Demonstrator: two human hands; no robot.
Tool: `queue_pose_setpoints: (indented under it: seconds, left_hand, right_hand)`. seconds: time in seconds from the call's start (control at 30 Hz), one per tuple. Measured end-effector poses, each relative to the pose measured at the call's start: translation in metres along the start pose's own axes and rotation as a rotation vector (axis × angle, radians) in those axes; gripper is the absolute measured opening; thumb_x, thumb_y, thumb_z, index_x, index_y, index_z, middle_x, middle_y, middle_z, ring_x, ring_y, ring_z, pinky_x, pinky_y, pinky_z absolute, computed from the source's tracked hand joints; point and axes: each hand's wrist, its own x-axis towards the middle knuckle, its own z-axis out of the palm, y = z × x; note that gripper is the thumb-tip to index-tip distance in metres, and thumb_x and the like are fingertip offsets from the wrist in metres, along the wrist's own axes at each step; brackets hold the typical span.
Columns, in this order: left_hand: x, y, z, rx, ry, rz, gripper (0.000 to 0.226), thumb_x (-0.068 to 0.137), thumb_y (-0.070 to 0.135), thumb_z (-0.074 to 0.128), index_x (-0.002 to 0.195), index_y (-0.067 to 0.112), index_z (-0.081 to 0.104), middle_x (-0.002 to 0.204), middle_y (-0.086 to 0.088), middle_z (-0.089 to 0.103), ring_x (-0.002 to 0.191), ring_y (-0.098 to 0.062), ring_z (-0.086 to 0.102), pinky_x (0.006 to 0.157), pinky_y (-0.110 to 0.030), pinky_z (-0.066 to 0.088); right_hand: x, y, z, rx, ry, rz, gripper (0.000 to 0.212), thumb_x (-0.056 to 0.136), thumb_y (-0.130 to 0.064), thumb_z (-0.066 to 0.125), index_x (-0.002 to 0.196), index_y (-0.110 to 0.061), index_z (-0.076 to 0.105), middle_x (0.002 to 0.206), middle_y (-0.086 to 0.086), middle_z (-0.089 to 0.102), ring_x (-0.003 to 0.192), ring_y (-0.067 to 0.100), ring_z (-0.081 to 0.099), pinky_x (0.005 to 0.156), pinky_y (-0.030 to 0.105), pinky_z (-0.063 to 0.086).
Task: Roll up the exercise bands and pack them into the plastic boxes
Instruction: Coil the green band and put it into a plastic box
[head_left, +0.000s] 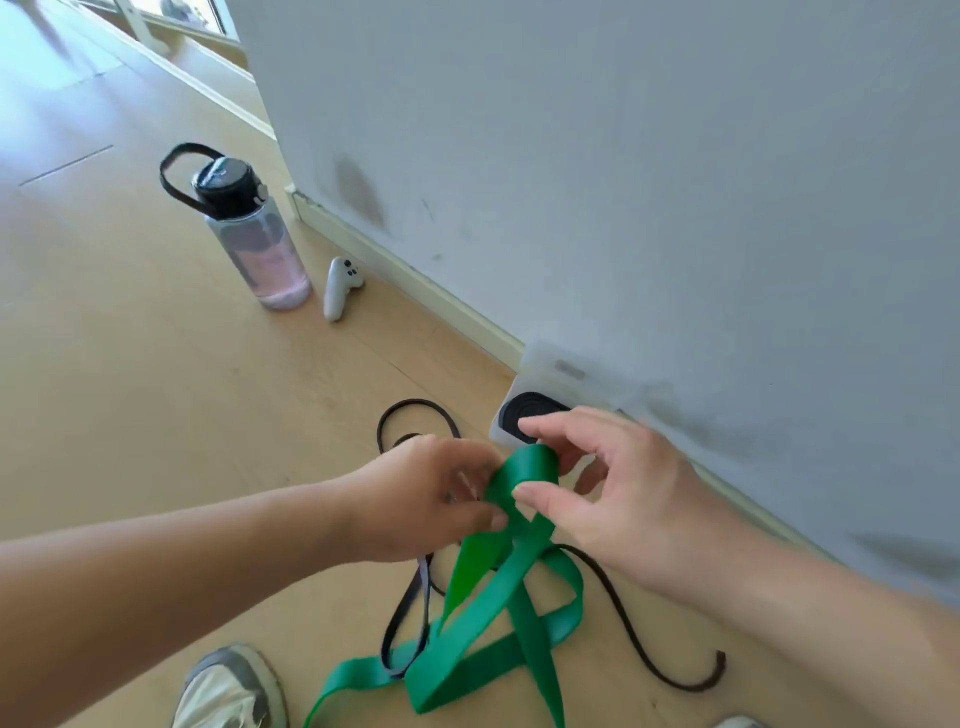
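A wide green exercise band (485, 618) hangs from both my hands in tangled loops down to the wooden floor. My left hand (426, 499) pinches its upper part from the left. My right hand (602, 483) grips the folded top end, thumb and fingers curled around it. A thin black band (639, 618) lies looped on the floor under the green one. Behind my right hand, a clear plastic box (566, 374) stands against the wall with a rolled black band (524, 410) inside.
A grey wall (623, 182) with a white baseboard runs diagonally on the right. A clear water bottle (254, 239) with a black lid and a white controller (340, 288) stand on the floor at the left. My shoe (228, 686) shows at the bottom.
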Motion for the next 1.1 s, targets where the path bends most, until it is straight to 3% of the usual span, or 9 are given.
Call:
queue_pose_setpoints:
  seconds: [0.1, 0.2, 0.33, 0.43, 0.57, 0.8, 0.93, 1.03, 1.1]
  left_hand:
    - [-0.026, 0.042, -0.024, 0.017, 0.014, 0.040, 0.026, 0.089, 0.038, 0.072, 0.115, 0.037, 0.070, 0.102, 0.017, 0.075, 0.098, 0.000, 0.071, 0.091, -0.034, 0.059]
    - [-0.055, 0.087, -0.038, 0.041, 0.000, 0.087, 0.042, 0.088, 0.044, 0.073, 0.129, 0.043, 0.063, 0.109, 0.022, 0.073, 0.106, 0.005, 0.067, 0.098, -0.029, 0.055]
    - [-0.082, 0.139, -0.036, 0.035, 0.129, 0.117, 0.018, 0.093, 0.035, 0.070, 0.111, 0.039, 0.071, 0.098, 0.017, 0.076, 0.093, 0.006, 0.069, 0.092, -0.030, 0.058]
    - [-0.103, 0.183, -0.038, -0.068, 0.252, 0.167, 0.011, 0.090, 0.032, 0.075, 0.101, 0.036, 0.075, 0.090, 0.016, 0.077, 0.087, 0.003, 0.070, 0.085, -0.030, 0.059]
    - [-0.129, 0.215, -0.036, -0.211, 0.444, 0.267, 0.035, 0.078, 0.036, 0.087, 0.109, 0.044, 0.074, 0.096, 0.019, 0.077, 0.099, 0.001, 0.071, 0.086, -0.030, 0.059]
    - [-0.142, 0.202, 0.005, -0.164, 0.418, 0.294, 0.057, 0.079, 0.031, 0.087, 0.127, 0.051, 0.063, 0.106, 0.021, 0.075, 0.104, -0.002, 0.069, 0.084, -0.027, 0.056]
    - [-0.127, 0.194, 0.002, -0.022, 0.455, 0.303, 0.052, 0.074, 0.044, 0.088, 0.121, 0.049, 0.067, 0.096, 0.018, 0.075, 0.093, -0.006, 0.069, 0.084, -0.031, 0.057]
    - [-0.120, 0.188, -0.003, 0.085, 0.483, 0.295, 0.048, 0.075, 0.059, 0.077, 0.120, 0.047, 0.068, 0.094, 0.017, 0.071, 0.090, -0.007, 0.065, 0.082, -0.034, 0.055]
    - [-0.116, 0.184, -0.006, 0.142, 0.479, 0.274, 0.048, 0.075, 0.064, 0.070, 0.121, 0.051, 0.065, 0.093, 0.017, 0.067, 0.090, -0.005, 0.062, 0.083, -0.036, 0.055]
  right_hand:
    - [-0.018, -0.035, -0.033, 0.026, 0.050, -0.036, 0.037, 0.084, -0.028, 0.084, 0.118, -0.032, 0.073, 0.094, -0.022, 0.066, 0.086, -0.010, 0.060, 0.075, 0.001, 0.041]
    - [-0.039, -0.070, -0.059, 0.056, 0.105, -0.094, 0.034, 0.082, -0.021, 0.085, 0.113, -0.031, 0.075, 0.097, -0.021, 0.067, 0.093, -0.001, 0.065, 0.079, 0.012, 0.051]
    - [-0.067, -0.107, -0.080, 0.125, 0.209, -0.134, 0.028, 0.082, -0.018, 0.085, 0.105, -0.032, 0.077, 0.100, -0.017, 0.070, 0.101, 0.005, 0.068, 0.089, 0.026, 0.057]
    - [-0.093, -0.136, -0.107, 0.259, 0.338, -0.076, 0.026, 0.079, -0.023, 0.087, 0.098, -0.039, 0.077, 0.101, -0.020, 0.072, 0.089, 0.006, 0.074, 0.079, 0.023, 0.060]
    - [-0.123, -0.167, -0.131, 0.451, 0.486, -0.100, 0.029, 0.077, -0.015, 0.089, 0.096, -0.034, 0.079, 0.095, -0.016, 0.077, 0.078, 0.006, 0.076, 0.062, 0.016, 0.059]
    - [-0.146, -0.161, -0.113, 0.616, 0.574, -0.103, 0.029, 0.077, -0.006, 0.087, 0.094, -0.028, 0.080, 0.095, -0.006, 0.079, 0.093, 0.011, 0.076, 0.081, 0.031, 0.061]
    - [-0.146, -0.136, -0.121, 0.651, 0.508, -0.046, 0.032, 0.079, -0.002, 0.084, 0.102, -0.024, 0.079, 0.097, 0.000, 0.079, 0.101, 0.017, 0.074, 0.093, 0.046, 0.060]
    - [-0.144, -0.118, -0.137, 0.473, 0.402, 0.002, 0.036, 0.085, -0.006, 0.080, 0.111, -0.030, 0.075, 0.106, -0.007, 0.077, 0.103, 0.012, 0.073, 0.094, 0.042, 0.060]
    - [-0.145, -0.109, -0.143, 0.317, 0.290, 0.040, 0.041, 0.089, -0.010, 0.077, 0.116, -0.040, 0.071, 0.113, -0.017, 0.071, 0.103, 0.006, 0.071, 0.091, 0.029, 0.059]
